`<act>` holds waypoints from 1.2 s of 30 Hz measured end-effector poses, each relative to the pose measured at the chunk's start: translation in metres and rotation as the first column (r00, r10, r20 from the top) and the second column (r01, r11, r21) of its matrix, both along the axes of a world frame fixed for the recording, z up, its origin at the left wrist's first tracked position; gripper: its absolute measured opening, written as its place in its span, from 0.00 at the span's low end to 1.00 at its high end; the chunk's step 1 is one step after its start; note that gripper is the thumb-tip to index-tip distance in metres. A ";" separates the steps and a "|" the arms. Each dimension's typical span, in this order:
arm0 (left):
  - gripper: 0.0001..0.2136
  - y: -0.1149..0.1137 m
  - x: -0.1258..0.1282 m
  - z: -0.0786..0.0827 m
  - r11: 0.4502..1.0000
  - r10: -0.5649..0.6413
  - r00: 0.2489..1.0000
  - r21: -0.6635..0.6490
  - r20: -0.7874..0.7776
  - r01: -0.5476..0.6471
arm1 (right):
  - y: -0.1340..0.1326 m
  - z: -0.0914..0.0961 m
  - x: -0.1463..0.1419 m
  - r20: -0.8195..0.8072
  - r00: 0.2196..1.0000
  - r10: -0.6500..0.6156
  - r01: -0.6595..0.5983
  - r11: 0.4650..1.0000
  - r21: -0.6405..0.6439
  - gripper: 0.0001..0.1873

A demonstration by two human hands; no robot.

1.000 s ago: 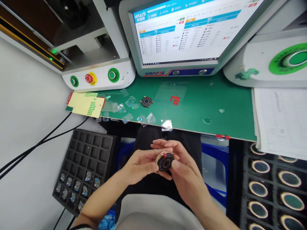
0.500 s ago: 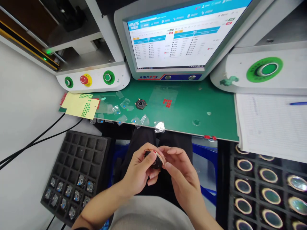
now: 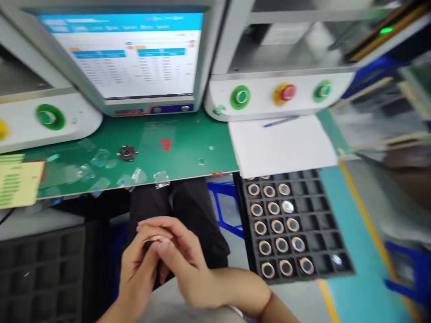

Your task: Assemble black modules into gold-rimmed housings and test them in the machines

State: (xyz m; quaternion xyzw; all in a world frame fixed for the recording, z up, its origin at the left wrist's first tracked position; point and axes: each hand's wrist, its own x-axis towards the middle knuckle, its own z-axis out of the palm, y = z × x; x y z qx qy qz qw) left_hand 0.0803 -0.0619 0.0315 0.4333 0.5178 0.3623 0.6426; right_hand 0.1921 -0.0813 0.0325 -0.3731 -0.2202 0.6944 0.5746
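Above my lap, my left hand (image 3: 137,264) is closed around a round watch case (image 3: 152,241), of which only a thin light rim, a dark strip and a red spot show. My right hand (image 3: 186,258) is cupped over it from the other side, its thumb pressed on the case near the red spot and its fingers lying over the left fingers. Most of the case is hidden by both hands. A dark round watch back (image 3: 127,153) with small lugs lies on the green bench (image 3: 182,163) ahead.
Several gold-rimmed round watch parts sit in a black foam tray (image 3: 311,224) at the right. Beside it are paper sheets (image 3: 283,146) with a blue pen (image 3: 281,121). Clear film scraps (image 3: 101,183) litter the bench. A monitor (image 3: 134,58) and button panels (image 3: 262,96) stand behind.
The view has swung right, bringing the whole right tray into sight. My right hand has closed in over the left, and the watch case is now mostly covered.
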 end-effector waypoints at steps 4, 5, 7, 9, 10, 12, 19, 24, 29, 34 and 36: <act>0.11 0.002 0.018 0.009 0.989 0.141 0.990 -0.050 -0.016 -0.141 | 0.005 0.001 0.005 0.057 0.998 -0.038 0.037 0.999 0.016 0.21; 0.11 0.001 0.023 0.014 0.986 0.150 0.988 -0.066 -0.024 -0.151 | 0.005 0.002 0.006 0.062 0.997 -0.045 0.044 0.999 0.015 0.21; 0.12 0.000 0.030 0.020 0.985 0.153 0.987 -0.073 -0.048 -0.157 | 0.005 0.005 0.007 0.068 0.996 -0.062 0.060 0.998 0.024 0.19; 0.12 -0.002 0.031 0.020 0.987 0.148 0.986 -0.054 -0.074 -0.152 | 0.005 0.006 0.009 0.083 0.993 -0.082 0.078 0.996 0.040 0.18; 0.12 -0.002 0.030 0.018 0.989 0.140 0.987 -0.036 -0.082 -0.144 | 0.004 0.006 0.010 0.087 0.992 -0.087 0.083 0.996 0.040 0.18; 0.10 -0.003 0.026 0.011 0.994 0.106 0.990 0.038 -0.091 -0.103 | 0.003 0.006 0.011 0.086 0.992 -0.093 0.090 0.995 0.030 0.17; 0.07 -0.006 0.013 0.004 0.926 -0.246 0.966 0.273 -0.082 0.259 | -0.007 -0.002 0.012 0.023 0.980 -0.199 0.192 0.965 0.176 0.13; 0.10 -0.005 0.013 0.011 0.860 -0.283 0.941 0.386 -0.184 0.334 | -0.011 0.000 0.007 -0.011 0.972 -0.234 0.234 0.965 0.115 0.14; 0.15 -0.001 0.012 0.014 0.740 -0.330 0.905 0.522 -0.267 0.424 | -0.011 0.010 0.006 -0.059 0.947 -0.315 0.319 0.944 0.087 0.17; 0.21 0.001 0.011 0.013 0.651 -0.384 0.843 0.537 -0.378 0.537 | -0.009 0.016 0.005 -0.051 0.920 -0.388 0.392 0.917 0.079 0.19; 0.22 0.001 0.012 0.012 0.621 -0.393 0.827 0.547 -0.402 0.561 | -0.010 0.015 0.004 -0.045 0.915 -0.400 0.402 0.911 0.090 0.19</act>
